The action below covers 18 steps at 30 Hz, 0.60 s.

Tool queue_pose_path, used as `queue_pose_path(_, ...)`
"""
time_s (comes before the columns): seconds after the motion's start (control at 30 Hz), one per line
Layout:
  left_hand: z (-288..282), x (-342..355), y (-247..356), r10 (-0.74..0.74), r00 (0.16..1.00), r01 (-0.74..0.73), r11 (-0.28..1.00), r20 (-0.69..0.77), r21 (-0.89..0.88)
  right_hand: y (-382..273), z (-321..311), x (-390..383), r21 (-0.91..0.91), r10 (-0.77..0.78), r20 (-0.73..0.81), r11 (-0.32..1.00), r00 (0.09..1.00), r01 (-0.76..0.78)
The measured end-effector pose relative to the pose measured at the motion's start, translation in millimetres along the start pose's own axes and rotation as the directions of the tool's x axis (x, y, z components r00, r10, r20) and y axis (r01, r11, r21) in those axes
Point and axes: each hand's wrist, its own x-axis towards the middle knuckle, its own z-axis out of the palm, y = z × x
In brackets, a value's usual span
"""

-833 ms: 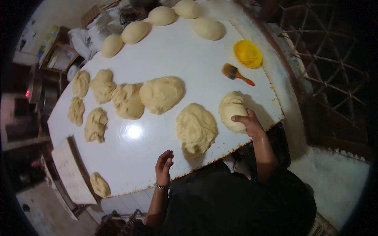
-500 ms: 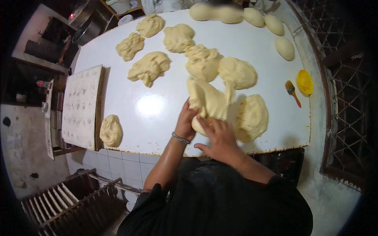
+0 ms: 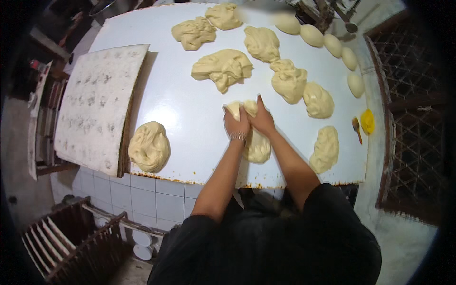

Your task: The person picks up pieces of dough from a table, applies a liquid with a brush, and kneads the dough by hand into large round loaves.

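Note:
A pale yellow piece of dough [image 3: 257,149] lies on the white table near its front edge. My left hand [image 3: 235,121], with a bracelet at the wrist, grips its far part from the left. Close beside it, my right hand [image 3: 262,118] is closed on the same dough, the thumbs' sides almost touching. Bits of dough bulge out past the fingers of both hands, and much of the middle is hidden under them. To the right rests a flattened dough piece [image 3: 325,149]; beyond the hands sits a wide, folded lump of dough [image 3: 223,67].
Several more dough lumps [image 3: 289,80] spread across the far half of the table [image 3: 185,142]. Smooth dough balls [image 3: 311,35] line the far right edge. A brush [image 3: 356,129] and a yellow bowl [image 3: 367,122] are at right; stacked boards [image 3: 99,104] and another lump [image 3: 149,147] at left.
Both hands have moved forward with the dough, which now lies lower and apart from the neighbouring lumps. My right hand has swung from across the dough to alongside my left. The view has shifted.

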Motion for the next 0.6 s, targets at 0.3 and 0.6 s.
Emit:
queue_pose_path(0.3,-104.6,-87.5,48.6,0.782,0.591,-0.748,0.624,0.200,-0.226,-36.0,-105.0,-146.7,0.085,-0.476,-0.158,0.866,0.865,0.492)
queue_pose_path(0.6,-144.8,-100.3,-93.4,-0.002,0.771,-0.057,0.996,0.637,0.073,103.1,-63.5,-209.6,0.275,0.154,0.594,0.883,0.789,-0.380)
